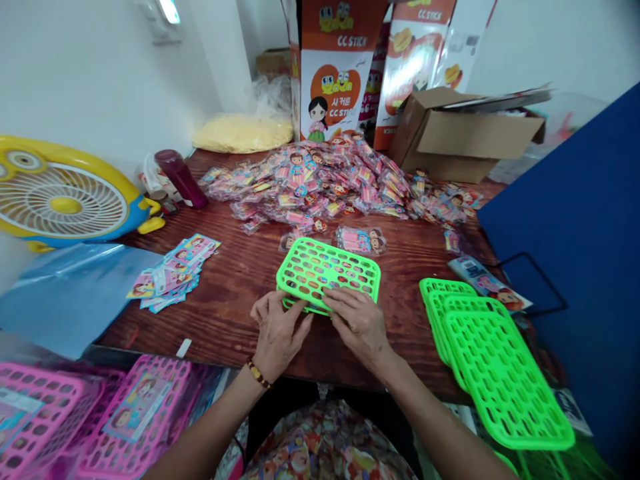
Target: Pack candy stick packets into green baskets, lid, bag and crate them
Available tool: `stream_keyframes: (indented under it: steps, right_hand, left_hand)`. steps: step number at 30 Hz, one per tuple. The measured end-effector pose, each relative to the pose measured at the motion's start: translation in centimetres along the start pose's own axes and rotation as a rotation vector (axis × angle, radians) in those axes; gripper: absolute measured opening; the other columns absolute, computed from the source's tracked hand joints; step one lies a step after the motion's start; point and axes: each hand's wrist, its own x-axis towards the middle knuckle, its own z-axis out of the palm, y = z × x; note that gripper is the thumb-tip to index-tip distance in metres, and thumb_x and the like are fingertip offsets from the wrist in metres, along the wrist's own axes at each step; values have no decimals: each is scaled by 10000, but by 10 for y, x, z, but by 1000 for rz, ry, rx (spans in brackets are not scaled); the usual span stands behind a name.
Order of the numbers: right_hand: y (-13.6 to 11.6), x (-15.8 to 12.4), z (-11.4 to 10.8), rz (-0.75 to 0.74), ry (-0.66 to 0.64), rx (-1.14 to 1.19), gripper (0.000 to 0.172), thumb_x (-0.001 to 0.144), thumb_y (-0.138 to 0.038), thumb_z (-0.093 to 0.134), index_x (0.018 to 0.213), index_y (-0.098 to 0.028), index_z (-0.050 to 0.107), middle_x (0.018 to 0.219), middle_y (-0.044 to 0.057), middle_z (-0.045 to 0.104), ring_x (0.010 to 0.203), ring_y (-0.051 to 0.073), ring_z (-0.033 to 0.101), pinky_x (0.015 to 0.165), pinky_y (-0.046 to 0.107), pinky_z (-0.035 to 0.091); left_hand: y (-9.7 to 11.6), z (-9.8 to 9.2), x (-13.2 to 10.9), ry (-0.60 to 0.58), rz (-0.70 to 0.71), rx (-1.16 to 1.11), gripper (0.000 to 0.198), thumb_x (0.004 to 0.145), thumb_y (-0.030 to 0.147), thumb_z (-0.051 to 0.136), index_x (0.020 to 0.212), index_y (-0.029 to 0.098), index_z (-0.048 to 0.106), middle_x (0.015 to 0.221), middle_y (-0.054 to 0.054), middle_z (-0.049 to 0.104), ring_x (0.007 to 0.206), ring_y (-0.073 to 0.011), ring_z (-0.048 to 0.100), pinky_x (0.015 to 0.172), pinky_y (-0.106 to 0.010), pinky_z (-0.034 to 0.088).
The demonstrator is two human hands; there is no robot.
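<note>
A bright green plastic basket with a perforated lid (330, 272) sits on the dark wooden table in front of me. Its lid lies over the top, and small packets show through the holes. At the near left corner, my left hand (281, 330) closes its fingers on the basket's edge. My right hand (361, 327) rests its fingers on the lid's near edge, thumb at the front side. Just behind the basket lie a few pink-and-yellow wrapped packets (361, 240). More green lids (505, 373) are stacked to the right.
A big heap of packets (320, 177) covers the table's back. Printed cards (175, 272) and a yellow fan (65, 193) are on the left. Pink baskets (140, 413) stand below the front edge. An open carton (455, 140) and a blue panel (575, 253) bound the right.
</note>
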Motion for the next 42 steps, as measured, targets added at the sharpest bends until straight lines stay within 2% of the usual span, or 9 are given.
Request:
stream_keyframes:
  steps: [7, 12, 16, 20, 23, 26, 29, 35, 42]
  right_hand:
    - [-1, 3, -6, -84, -42, -91, 219, 910, -156, 559, 1052, -246, 698, 1143, 7, 718, 1057, 194, 641, 915, 362, 453]
    - [-5, 1, -7, -106, -71, -154, 221, 913, -162, 556, 1081, -235, 681, 1184, 7, 701, 1085, 206, 617, 891, 372, 424]
    - [-3, -1, -6, -108, -100, -171, 224, 921, -167, 550, 1096, -234, 673, 1207, -3, 690, 1089, 198, 609, 898, 373, 418]
    - [0, -1, -7, -135, -168, -162, 226, 918, -179, 561, 1106, -231, 675, 1206, 7, 690, 1098, 199, 599, 883, 360, 442]
    - [1, -1, -7, -145, -165, -171, 241, 915, -166, 556, 1116, -226, 674, 1210, 13, 688, 1100, 200, 593, 883, 361, 448]
    - [1, -3, -5, -150, -154, -189, 237, 922, -195, 557, 1129, -212, 671, 1220, 23, 683, 1101, 200, 591, 891, 367, 441]
    - [1, -5, -4, -163, -166, -213, 253, 929, -201, 549, 1155, -212, 662, 1247, 38, 668, 1120, 202, 584, 891, 375, 423]
    - [5, -8, 0, -177, -125, -188, 264, 933, -166, 535, 1155, -228, 664, 1224, 34, 681, 1109, 180, 602, 884, 354, 418]
    - [6, -12, 4, -154, -101, -179, 288, 937, -154, 517, 1167, -248, 662, 1231, 29, 676, 1118, 170, 608, 895, 350, 434]
  left_hand:
    - [-11, 18, -12, 234, -37, -131, 262, 865, 266, 643, 1103, 200, 556, 1068, -83, 621, 1048, -243, 534, 910, -431, 389]
    - [-13, 20, -10, 324, -63, -202, 202, 870, 200, 626, 1061, 191, 561, 1110, -93, 522, 1062, -211, 530, 903, -376, 470]
    - [-14, 18, -9, 339, -87, -273, 160, 869, 186, 621, 1021, 194, 573, 1048, -66, 530, 1018, -189, 540, 888, -355, 492]
    - [-20, 12, -3, 392, -281, -429, 178, 897, 214, 570, 1075, 205, 579, 1069, -65, 551, 1050, -198, 544, 935, -393, 475]
    - [-28, 6, 15, 318, -363, -576, 351, 925, 277, 533, 1273, 238, 523, 1202, -84, 532, 1103, -202, 558, 968, -399, 477]
    - [-37, 4, 40, 153, -238, -633, 373, 944, 298, 492, 1314, 265, 530, 1310, -90, 510, 1167, -205, 551, 1008, -393, 467]
    - [-45, 5, 54, 26, -137, -631, 340, 946, 283, 470, 1260, 248, 594, 1257, -90, 578, 1159, -203, 570, 1018, -390, 466]
    - [-51, 10, 53, -32, -119, -612, 357, 946, 257, 438, 1268, 229, 591, 1258, -96, 591, 1154, -185, 581, 1020, -365, 471]
    - [-58, 9, 56, -133, -24, -387, 458, 957, 249, 367, 1406, 191, 437, 1327, -137, 531, 1221, -209, 527, 1047, -394, 445]
